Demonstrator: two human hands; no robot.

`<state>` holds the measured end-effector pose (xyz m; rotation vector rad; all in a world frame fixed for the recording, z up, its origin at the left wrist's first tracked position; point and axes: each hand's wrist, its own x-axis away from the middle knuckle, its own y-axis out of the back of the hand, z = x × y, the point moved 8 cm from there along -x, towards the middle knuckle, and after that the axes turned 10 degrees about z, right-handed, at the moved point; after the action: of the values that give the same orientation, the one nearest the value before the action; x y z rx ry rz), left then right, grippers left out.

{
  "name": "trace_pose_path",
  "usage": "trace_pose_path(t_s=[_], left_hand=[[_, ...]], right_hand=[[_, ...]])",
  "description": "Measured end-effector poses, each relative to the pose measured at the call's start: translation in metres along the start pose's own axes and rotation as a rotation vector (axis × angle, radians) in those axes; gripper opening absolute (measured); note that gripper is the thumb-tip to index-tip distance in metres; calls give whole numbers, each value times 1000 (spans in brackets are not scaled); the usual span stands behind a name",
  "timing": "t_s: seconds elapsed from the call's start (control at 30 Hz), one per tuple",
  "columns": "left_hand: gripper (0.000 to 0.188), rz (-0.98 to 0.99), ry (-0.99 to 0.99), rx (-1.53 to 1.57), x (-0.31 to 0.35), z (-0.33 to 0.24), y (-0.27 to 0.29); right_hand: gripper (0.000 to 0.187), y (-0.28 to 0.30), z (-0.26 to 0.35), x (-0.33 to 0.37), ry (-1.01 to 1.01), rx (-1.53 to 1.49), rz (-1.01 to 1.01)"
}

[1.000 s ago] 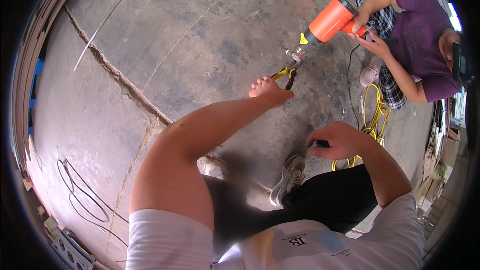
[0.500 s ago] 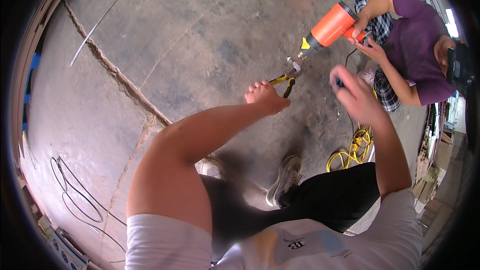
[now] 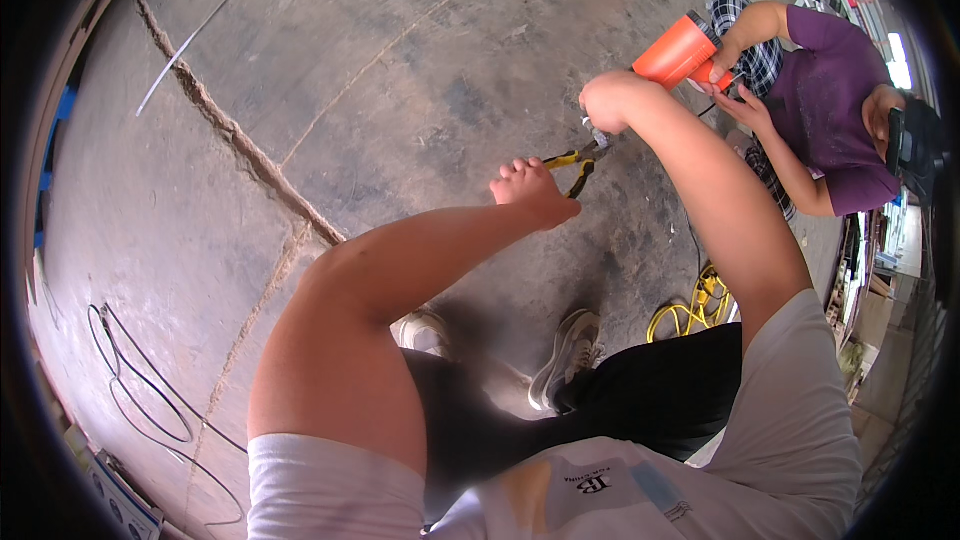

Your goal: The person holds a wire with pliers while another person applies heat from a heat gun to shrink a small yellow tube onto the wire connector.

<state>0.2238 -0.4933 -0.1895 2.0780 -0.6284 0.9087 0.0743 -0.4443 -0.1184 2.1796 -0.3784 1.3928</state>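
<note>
My left hand (image 3: 535, 192) is closed round a pair of pliers (image 3: 577, 178) with yellow-and-black handles. At the jaws sits a small whitish piece (image 3: 601, 138), too small to name. My right hand (image 3: 615, 102) is curled just above that piece, back toward me. Its fingertips are mostly hidden, and so is anything in them. Right behind it is an orange heat gun (image 3: 676, 50), its front end covered from view by my right hand. A co-worker in a purple shirt (image 3: 835, 90) holds the heat gun with one hand on its grip and the other hand (image 3: 742, 108) close below.
Yellow cable (image 3: 692, 315) lies coiled right of my shoes (image 3: 568, 355). A long crack (image 3: 235, 145) crosses the concrete floor (image 3: 420, 90) at left, with a thin pale rod (image 3: 205, 25) across it. Black cable (image 3: 150, 390) loops at lower left.
My right hand has swung forward and left, from beside the co-worker's knee to just above the piece at the pliers, now covering the heat gun's nozzle. My left hand has barely moved.
</note>
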Motion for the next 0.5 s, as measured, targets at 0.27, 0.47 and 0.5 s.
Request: trace_pose_path(t_s=[0.27,0.47,0.5], left_hand=[[96,-70,-2,49,-15,1,-2],[95,-5,14,45,-19,-8,-2],[95,-6,21,37,-20,-8,-2]], right_hand=[[17,-107,131,191,798,-223,-215],[21,-171,136,196,759,-416,-167],[21,-175,131,191,705,-375,-174]])
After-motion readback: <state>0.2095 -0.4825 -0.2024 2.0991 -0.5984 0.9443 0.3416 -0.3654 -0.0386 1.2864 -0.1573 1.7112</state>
